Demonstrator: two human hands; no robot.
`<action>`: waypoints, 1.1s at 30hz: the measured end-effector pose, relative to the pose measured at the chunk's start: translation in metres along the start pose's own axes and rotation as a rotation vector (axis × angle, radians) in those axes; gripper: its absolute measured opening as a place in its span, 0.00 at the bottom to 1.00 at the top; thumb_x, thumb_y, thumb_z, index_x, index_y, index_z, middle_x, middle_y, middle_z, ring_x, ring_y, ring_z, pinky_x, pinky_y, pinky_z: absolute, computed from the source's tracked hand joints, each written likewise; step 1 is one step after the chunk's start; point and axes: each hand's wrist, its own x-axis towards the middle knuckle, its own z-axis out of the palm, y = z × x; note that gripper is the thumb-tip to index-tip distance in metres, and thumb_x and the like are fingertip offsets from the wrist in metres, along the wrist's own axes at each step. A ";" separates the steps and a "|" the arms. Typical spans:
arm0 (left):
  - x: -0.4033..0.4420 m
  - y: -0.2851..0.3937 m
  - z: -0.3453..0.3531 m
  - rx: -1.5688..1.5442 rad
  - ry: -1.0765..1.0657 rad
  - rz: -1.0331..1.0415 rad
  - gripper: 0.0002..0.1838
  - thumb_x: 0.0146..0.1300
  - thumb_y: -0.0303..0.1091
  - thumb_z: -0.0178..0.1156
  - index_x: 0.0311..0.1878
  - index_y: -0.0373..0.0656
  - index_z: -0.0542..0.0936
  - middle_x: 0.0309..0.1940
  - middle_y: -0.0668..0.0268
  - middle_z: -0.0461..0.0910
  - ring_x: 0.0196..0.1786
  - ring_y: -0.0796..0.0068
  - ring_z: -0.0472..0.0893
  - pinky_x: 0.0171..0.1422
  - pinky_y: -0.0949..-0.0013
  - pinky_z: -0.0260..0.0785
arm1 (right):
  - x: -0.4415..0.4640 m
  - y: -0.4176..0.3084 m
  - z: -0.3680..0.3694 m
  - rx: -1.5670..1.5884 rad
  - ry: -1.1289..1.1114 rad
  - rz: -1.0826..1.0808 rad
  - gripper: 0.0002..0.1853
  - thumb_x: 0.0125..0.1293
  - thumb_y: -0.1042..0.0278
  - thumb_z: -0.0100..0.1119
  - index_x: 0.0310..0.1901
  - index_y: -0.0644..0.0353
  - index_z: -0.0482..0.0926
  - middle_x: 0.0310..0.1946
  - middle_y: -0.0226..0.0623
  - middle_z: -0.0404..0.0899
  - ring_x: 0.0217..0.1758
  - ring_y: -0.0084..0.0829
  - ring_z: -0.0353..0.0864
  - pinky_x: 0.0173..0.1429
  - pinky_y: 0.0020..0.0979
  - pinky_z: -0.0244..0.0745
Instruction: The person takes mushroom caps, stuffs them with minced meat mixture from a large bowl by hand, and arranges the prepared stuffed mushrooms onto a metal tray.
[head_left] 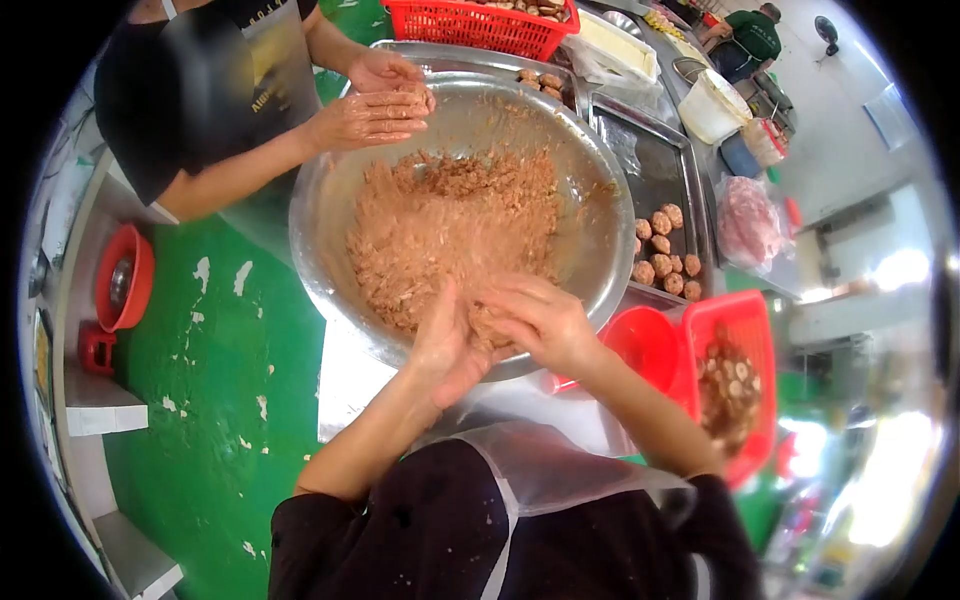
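Note:
A large steel bowl (607, 210) holds a mass of brown minced meat mixture (450, 225). Over its near rim, my left hand (445, 350) and my right hand (545, 318) are cupped together around a lump of the meat mixture (490, 325). My left palm supports the lump from the left, while my right fingers curl over it. Part of the lump is hidden by my fingers. To the right, finished-looking meatballs (661, 243) sit in a group on a metal tray (660, 165).
Across the bowl, another person's hands (375, 120) are pressed together over the far-left rim. A red basket (768, 400) of sliced mushrooms and a red bowl (640, 340) stand at my right. Another red basket (480, 28) is at the back, near a white bucket (712, 105).

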 end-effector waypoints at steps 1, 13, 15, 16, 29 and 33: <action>0.000 -0.002 0.003 -0.015 0.012 0.005 0.36 0.68 0.62 0.23 0.65 0.41 0.57 0.59 0.58 0.65 0.60 0.61 0.69 0.61 0.54 0.65 | -0.002 -0.003 -0.003 0.044 0.018 0.025 0.24 0.49 0.56 0.65 0.49 0.54 0.77 0.47 0.43 0.75 0.52 0.47 0.74 0.55 0.41 0.72; -0.023 -0.009 0.039 -0.033 -0.105 -0.043 0.40 0.64 0.67 0.27 0.67 0.44 0.56 0.63 0.59 0.63 0.63 0.59 0.66 0.63 0.56 0.63 | -0.004 -0.059 -0.062 -0.543 -0.079 -0.424 0.20 0.43 0.59 0.63 0.42 0.45 0.81 0.53 0.35 0.71 0.61 0.40 0.67 0.62 0.48 0.61; -0.023 -0.013 0.050 0.012 -0.131 -0.044 0.40 0.64 0.68 0.28 0.66 0.44 0.58 0.63 0.59 0.63 0.64 0.62 0.66 0.64 0.57 0.61 | -0.004 -0.059 -0.070 -0.629 -0.020 -0.539 0.13 0.42 0.62 0.59 0.34 0.48 0.79 0.49 0.33 0.72 0.58 0.35 0.68 0.61 0.45 0.62; -0.020 -0.017 0.047 0.013 -0.191 -0.027 0.40 0.63 0.68 0.29 0.64 0.44 0.61 0.62 0.60 0.66 0.63 0.63 0.67 0.64 0.56 0.62 | -0.007 -0.061 -0.072 -0.628 -0.058 -0.553 0.12 0.42 0.62 0.59 0.33 0.49 0.78 0.47 0.32 0.72 0.56 0.34 0.69 0.60 0.44 0.62; 0.009 -0.057 0.055 0.078 -0.177 0.090 0.26 0.71 0.53 0.33 0.58 0.44 0.66 0.55 0.63 0.70 0.58 0.69 0.71 0.62 0.63 0.65 | -0.052 -0.060 -0.050 -0.396 0.438 -0.062 0.10 0.52 0.67 0.62 0.37 0.52 0.80 0.43 0.28 0.77 0.49 0.33 0.74 0.53 0.37 0.67; 0.011 -0.062 0.066 0.066 -0.091 0.100 0.20 0.71 0.49 0.36 0.56 0.47 0.68 0.54 0.64 0.70 0.57 0.69 0.70 0.60 0.63 0.65 | -0.049 -0.064 -0.055 -0.231 0.484 0.020 0.13 0.54 0.66 0.59 0.42 0.54 0.79 0.46 0.32 0.76 0.53 0.37 0.72 0.58 0.40 0.65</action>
